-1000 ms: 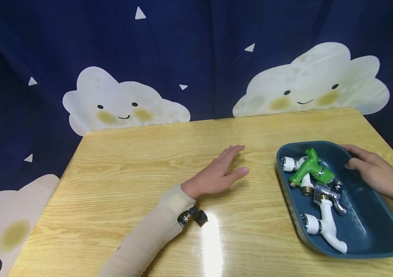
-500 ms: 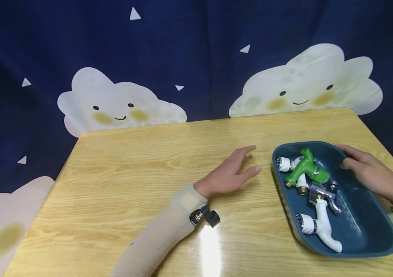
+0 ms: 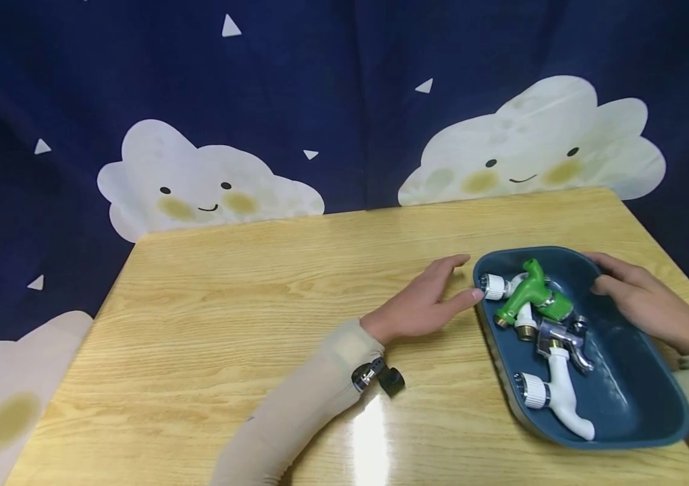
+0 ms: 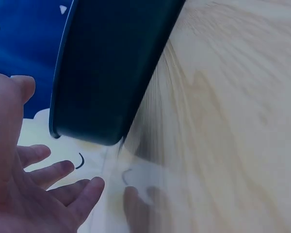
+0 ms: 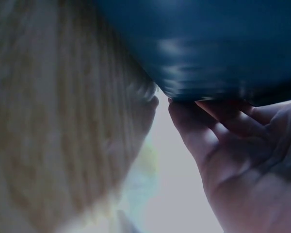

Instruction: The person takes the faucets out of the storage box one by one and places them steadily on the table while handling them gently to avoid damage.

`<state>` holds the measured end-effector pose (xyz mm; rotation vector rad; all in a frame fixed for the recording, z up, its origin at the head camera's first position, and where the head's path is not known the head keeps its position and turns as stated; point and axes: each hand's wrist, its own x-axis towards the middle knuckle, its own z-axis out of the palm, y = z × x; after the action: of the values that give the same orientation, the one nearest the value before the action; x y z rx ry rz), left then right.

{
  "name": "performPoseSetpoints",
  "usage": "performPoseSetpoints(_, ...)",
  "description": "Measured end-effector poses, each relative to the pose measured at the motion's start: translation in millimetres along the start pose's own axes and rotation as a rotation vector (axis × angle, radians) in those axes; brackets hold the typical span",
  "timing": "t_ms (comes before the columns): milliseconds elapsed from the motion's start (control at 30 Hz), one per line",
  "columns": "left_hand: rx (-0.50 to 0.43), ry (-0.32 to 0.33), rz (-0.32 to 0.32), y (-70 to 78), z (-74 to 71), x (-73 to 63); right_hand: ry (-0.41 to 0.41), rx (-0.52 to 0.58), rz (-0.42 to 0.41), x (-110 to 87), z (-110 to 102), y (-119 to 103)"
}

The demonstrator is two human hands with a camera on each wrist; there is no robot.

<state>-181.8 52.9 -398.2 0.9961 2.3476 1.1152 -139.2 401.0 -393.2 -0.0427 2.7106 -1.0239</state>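
A dark blue plastic tub [image 3: 626,398] sits at the right of the table, holding several taps. Uppermost lies a green tap [image 3: 529,295], partly covering a white tap [image 3: 525,317]. Beside them is a chrome tap [image 3: 565,337], and nearer the front rests another white tap [image 3: 563,391]. My right hand [image 3: 648,304] grips the tub's far right rim, thumb inside; in the right wrist view its fingers [image 5: 199,128] lie against the outer wall. My left hand [image 3: 423,304] is open by the left rim, thumb and fingers spread, holding nothing.
The wooden table [image 3: 229,324] stretches away to the left of the tub. Behind it hangs a navy curtain [image 3: 368,101] printed with white clouds. A small black camera [image 3: 380,374] is strapped on my left sleeve.
My left hand has moved right across the table, up to the tub's left rim. My right hand keeps its grip, and the whole view has shifted slightly.
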Motion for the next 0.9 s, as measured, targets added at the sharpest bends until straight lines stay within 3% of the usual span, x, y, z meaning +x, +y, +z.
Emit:
performPoseSetpoints(333,-0.01,0.004,0.004,8.9,9.1,13.7,-0.035,-0.008,0.033,0.2,-1,-2)
performPoseSetpoints(700,-0.031,0.032,-0.01,10.8,16.2,27.4,-0.05,0.034,-0.026,-2.1,-3,2)
performPoseSetpoints(900,-0.048,0.041,0.008,15.1,19.0,34.4,-0.056,0.046,-0.011,-2.8,-4,2)
